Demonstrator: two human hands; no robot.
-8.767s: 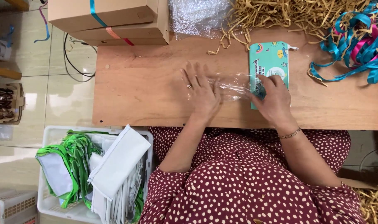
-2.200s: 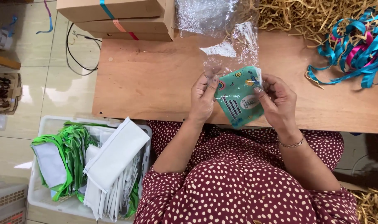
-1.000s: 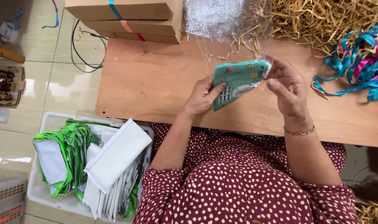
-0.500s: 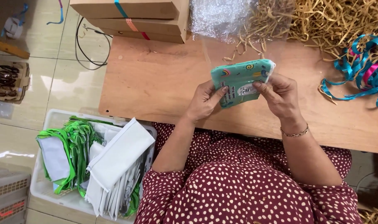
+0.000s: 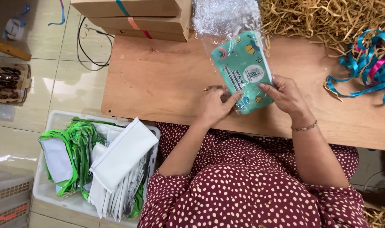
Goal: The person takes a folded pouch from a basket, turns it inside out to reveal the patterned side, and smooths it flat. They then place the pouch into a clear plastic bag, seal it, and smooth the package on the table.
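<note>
Since half a second ago the pouch (image 5: 244, 71) has swung from lying crosswise between the hands to standing lengthwise, its far end now pointing at the back edge of the table (image 5: 158, 84), and the clear bag (image 5: 226, 21) shows stretched out beyond it. Left hand (image 5: 213, 105) pinches the pouch's near left corner, thumb on top, fingers closed on it. Right hand (image 5: 285, 93) clamps the near right edge the same way.

To do this well, I judge the grip should stay at the near corners only, so the plastic film lies flat and the pouch sits squarely inside without wrinkling; pressing from the near end outward would keep air from bunching the film.

Pouch looks flat and rectangular, teal fabric with small coloured prints and a round white emblem in the middle, glossy where film covers it. It hangs just above the table's middle, near the front edge, with boxes (image 5: 133, 17) at the back-left corner, straw (image 5: 327, 21) and ribbons (image 5: 370, 63) to the right.
</note>
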